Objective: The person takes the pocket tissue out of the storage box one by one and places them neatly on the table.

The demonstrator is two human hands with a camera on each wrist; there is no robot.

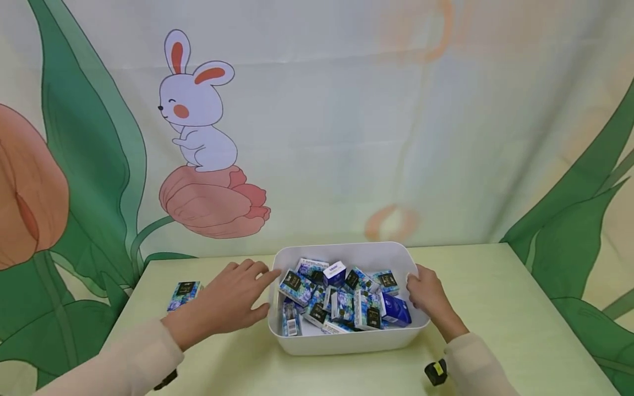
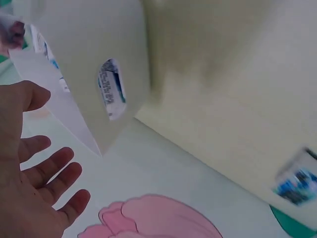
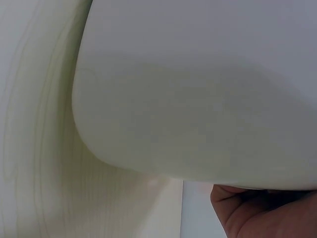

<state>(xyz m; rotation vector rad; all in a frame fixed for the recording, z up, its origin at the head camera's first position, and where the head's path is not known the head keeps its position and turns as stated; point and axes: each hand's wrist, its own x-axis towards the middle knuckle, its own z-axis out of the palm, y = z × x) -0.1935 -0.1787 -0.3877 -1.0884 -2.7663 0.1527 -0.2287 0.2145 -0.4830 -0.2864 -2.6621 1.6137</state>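
Observation:
A white plastic bin (image 1: 346, 345) stands on the table, holding several small packs (image 1: 367, 311) with blue floral print and dark labels. My right hand (image 1: 430, 291) grips the bin's right end at the rim; in the right wrist view its curled fingers (image 3: 228, 201) meet the bin's edge. At the opposite end, my left hand (image 1: 233, 300) is beside the left rim with fingers spread. The left wrist view shows that hand (image 2: 29, 183) with loosely bent fingers and nothing in them, near the bin's oval handle hole (image 2: 112, 89).
One more floral pack (image 1: 184, 295) lies on the pale green table (image 1: 495, 308), left of the bin and beyond my left forearm. A printed cloth backdrop (image 1: 317, 137) with a rabbit and tulips rises behind the table's far edge. A black wrist device (image 1: 436, 372) sits by my right sleeve.

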